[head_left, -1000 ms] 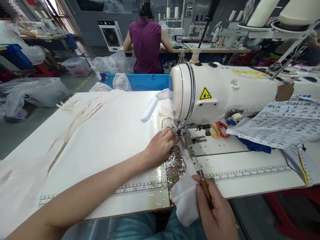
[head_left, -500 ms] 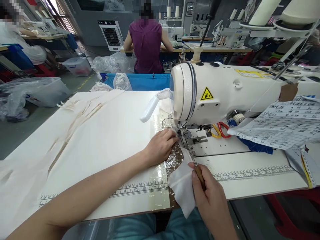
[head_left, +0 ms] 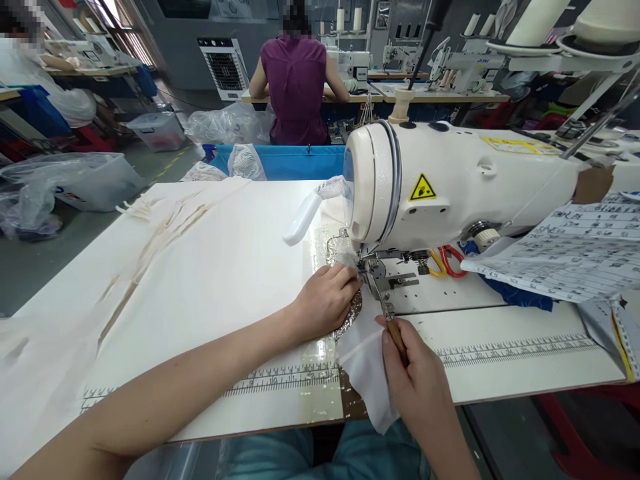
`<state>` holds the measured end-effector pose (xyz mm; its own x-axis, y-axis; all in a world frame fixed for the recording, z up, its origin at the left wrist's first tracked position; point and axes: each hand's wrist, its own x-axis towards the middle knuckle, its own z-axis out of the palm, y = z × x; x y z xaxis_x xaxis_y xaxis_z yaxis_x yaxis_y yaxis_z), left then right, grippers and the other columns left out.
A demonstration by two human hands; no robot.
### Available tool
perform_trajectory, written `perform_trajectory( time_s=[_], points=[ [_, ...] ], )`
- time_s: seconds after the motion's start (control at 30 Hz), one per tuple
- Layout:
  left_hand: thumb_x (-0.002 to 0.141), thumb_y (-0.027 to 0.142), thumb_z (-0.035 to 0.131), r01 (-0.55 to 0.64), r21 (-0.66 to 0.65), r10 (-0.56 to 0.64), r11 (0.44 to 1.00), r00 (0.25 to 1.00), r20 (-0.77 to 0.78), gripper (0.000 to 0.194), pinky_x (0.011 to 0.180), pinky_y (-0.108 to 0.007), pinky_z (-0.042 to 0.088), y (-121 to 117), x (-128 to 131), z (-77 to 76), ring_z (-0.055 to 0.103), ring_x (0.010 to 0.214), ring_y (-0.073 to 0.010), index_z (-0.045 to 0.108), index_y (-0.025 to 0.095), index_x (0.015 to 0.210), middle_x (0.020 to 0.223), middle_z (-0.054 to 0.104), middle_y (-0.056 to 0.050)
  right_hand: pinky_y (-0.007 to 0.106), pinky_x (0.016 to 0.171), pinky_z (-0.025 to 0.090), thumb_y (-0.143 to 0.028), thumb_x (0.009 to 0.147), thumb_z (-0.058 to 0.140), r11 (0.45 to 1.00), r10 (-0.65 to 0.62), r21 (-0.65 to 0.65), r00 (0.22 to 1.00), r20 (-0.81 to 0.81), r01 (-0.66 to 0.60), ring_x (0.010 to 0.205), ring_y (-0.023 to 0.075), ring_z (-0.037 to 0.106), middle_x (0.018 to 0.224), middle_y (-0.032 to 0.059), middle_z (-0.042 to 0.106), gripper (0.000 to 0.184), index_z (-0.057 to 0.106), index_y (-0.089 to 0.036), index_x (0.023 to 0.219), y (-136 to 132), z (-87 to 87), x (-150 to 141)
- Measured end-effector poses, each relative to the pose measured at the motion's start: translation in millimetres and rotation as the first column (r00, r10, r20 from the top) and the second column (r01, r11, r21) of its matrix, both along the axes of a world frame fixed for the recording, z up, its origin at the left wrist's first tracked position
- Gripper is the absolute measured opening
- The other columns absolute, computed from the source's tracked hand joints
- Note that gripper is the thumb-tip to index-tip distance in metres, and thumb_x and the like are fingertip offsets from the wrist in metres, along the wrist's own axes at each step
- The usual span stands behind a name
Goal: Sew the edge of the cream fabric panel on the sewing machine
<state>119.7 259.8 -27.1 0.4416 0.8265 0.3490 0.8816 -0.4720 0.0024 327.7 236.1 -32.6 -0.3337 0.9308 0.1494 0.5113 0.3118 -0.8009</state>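
Observation:
A white sewing machine (head_left: 450, 183) stands on the table (head_left: 210, 267). My left hand (head_left: 325, 300) lies with curled fingers pressing white fabric (head_left: 365, 360) down just left of the presser foot (head_left: 373, 267). My right hand (head_left: 417, 383) is closed round a wooden-handled metal tool (head_left: 393, 327), whose tip points at the fabric close to the foot. The fabric runs from under the needle to the table's front edge and hangs over it. A shiny brownish patch (head_left: 353, 310) shows beneath my left fingers.
Red and yellow scissor handles (head_left: 445, 261) lie under the machine arm. Printed paper sheets (head_left: 565, 257) and blue cloth (head_left: 520, 293) sit at the right. Cream fabric (head_left: 75, 313) covers the table's left. A person in a purple top (head_left: 295, 83) sits ahead, another at far left.
My right hand has moved up the table toward the presser foot with the tool, and the fabric has fed forward under the needle. My left hand stays almost still.

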Motion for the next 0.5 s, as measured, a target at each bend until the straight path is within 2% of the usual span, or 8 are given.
perform_trajectory(
  time_s=[0.17,0.33,0.43,0.5],
  points=[
    [0.092,0.014,0.041,-0.037,-0.027,0.036,0.999,0.999,-0.026,0.034,0.079,-0.041,0.052,-0.2,1.1,0.0,0.056,0.102,-0.0272,0.059,0.006,0.120,0.118,0.058,-0.017,0.032,0.078,0.057,-0.040,0.098,0.042,1.000,0.012,0.014,1.000,-0.009,-0.011,0.091,0.0238,0.073,0.108,0.0096,0.076,0.031,0.064,-0.022,0.111,1.3,-3.2,0.7],
    [0.093,0.015,0.040,-0.022,-0.022,0.023,1.000,0.999,0.024,0.035,0.083,-0.040,0.052,3.3,-0.1,-4.5,0.056,0.102,-0.0264,0.059,0.005,0.121,0.119,0.058,-0.017,0.030,0.083,0.056,-0.039,0.098,0.043,0.997,0.061,0.058,0.998,-0.027,-0.059,0.099,0.0225,0.072,0.111,0.0082,0.075,0.031,0.063,-0.022,0.114,-3.8,2.1,-3.5],
    [0.090,0.016,0.047,-0.035,-0.038,0.037,0.999,0.998,0.057,0.031,0.084,-0.040,0.052,8.5,1.4,-4.4,0.057,0.101,-0.0263,0.063,0.005,0.114,0.114,0.060,-0.017,0.031,0.088,0.055,-0.041,0.098,0.043,0.995,0.075,0.062,0.996,-0.052,-0.072,0.105,0.0237,0.070,0.117,0.0077,0.074,0.033,0.065,-0.024,0.116,-14.8,5.1,-4.1],
    [0.085,0.020,0.055,-0.026,-0.068,0.030,0.997,0.998,0.057,0.025,0.081,-0.038,0.053,11.1,4.5,-1.2,0.058,0.097,-0.0262,0.068,0.006,0.101,0.104,0.062,-0.017,0.035,0.086,0.058,-0.046,0.095,0.045,0.996,0.053,0.079,0.998,-0.041,-0.050,0.105,0.0278,0.070,0.116,0.0069,0.074,0.034,0.067,-0.027,0.113,-18.5,3.3,-0.3]
  ],
)
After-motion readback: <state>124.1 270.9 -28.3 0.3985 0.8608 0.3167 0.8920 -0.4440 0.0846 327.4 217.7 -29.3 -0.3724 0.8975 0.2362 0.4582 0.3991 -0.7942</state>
